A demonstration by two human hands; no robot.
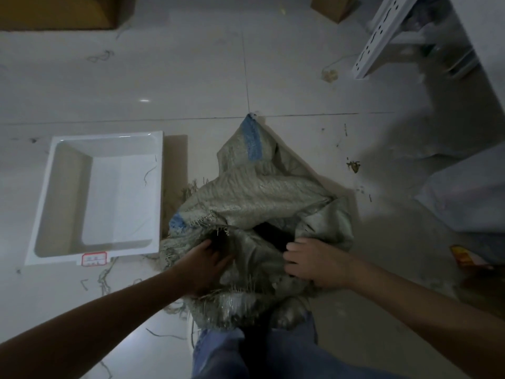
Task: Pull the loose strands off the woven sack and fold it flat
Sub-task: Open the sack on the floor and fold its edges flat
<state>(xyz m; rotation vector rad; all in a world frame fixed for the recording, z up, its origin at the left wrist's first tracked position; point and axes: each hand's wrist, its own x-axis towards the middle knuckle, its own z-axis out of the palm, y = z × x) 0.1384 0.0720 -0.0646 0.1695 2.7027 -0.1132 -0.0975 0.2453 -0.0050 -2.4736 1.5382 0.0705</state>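
A crumpled grey-green woven sack (254, 195) with blue stripes lies on the tiled floor in front of my legs. Its frayed mouth faces me, with loose strands sticking out along the edges. My left hand (205, 266) grips the near left part of the frayed mouth, fingers curled into the fabric. My right hand (314, 263) holds the right side of the mouth, fingers bent over the cloth. A dark opening shows between the two hands.
A white square plastic tray (68, 187) with a red-edged label sits on the floor to the left, a strand inside it. Loose strands (103, 277) litter the floor. Cardboard boxes (62, 12) stand far back. A white metal rack (382, 39) rises at the upper right.
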